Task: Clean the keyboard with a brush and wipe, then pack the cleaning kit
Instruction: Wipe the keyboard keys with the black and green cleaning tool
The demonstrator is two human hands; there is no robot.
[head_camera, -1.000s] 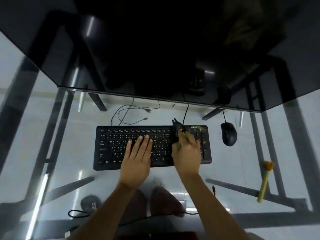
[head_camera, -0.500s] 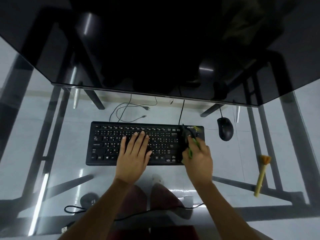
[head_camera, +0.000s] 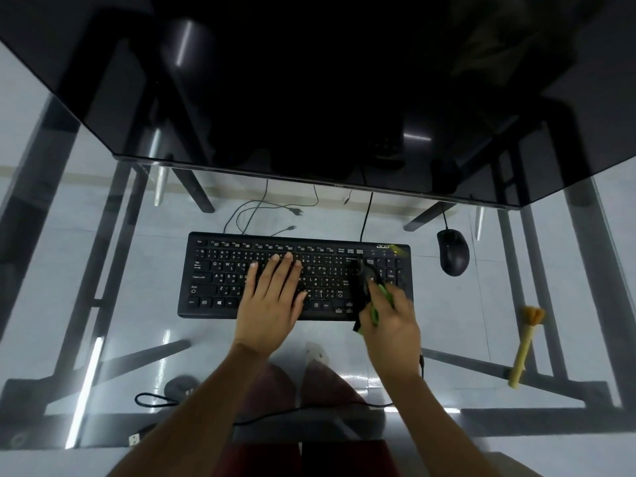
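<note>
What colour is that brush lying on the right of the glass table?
Pale yellow handle, orange bristles; the brush shows best in the head view.

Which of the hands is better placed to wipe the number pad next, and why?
Probably the right hand: it grips the wipe beside the number pad. The left hand lies flat on the keyboard, apparently steadying it.

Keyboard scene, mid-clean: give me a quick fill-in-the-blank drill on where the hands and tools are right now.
1. The left hand lies flat on the ____.
2. The right hand holds a dark ____ with green trim over the keyboard's right end.
3. The brush lies on the glass desk, on the ____ side of the right hand.
4. The black ____ sits beyond the brush, right of the keyboard.

Missing words: keyboard; wipe; right; mouse
</note>
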